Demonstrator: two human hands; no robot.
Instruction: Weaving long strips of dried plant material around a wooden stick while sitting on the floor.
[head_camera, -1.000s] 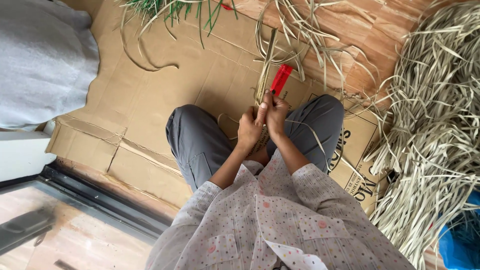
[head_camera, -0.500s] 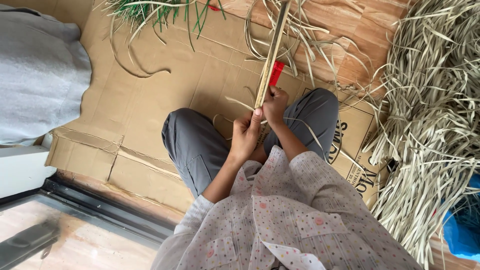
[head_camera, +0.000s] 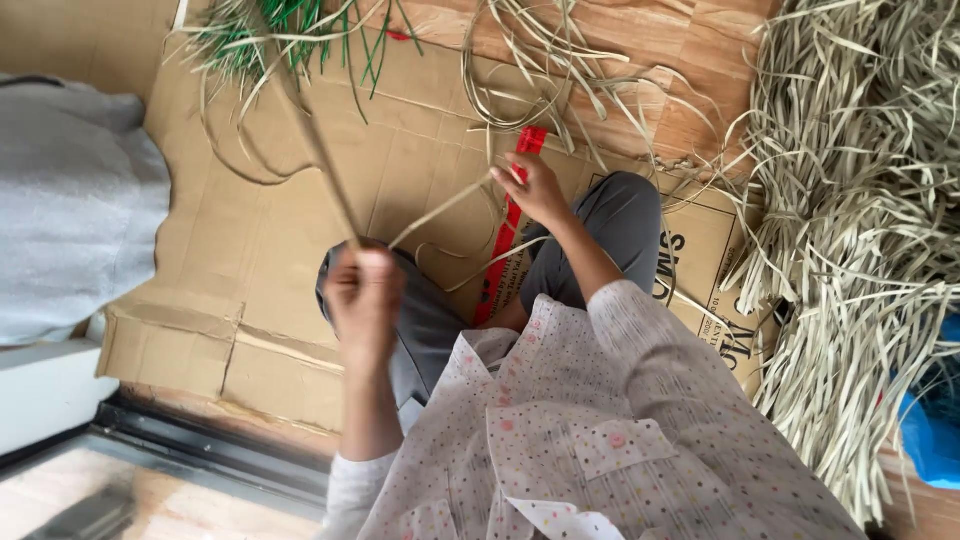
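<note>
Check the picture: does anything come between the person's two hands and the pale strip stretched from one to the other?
Nothing visible does. The left hand grips a bundle of stalks, and a pale strip runs from it to the right hand, which pinches its far end. Only flattened cardboard lies beneath.

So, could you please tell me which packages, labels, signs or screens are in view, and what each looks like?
Flattened cardboard box: spread on the floor under the seated person, brown, creased.
Printed cardboard flap: by the person's right knee, brown with dark lettering.
No signs or screens in view.
</note>
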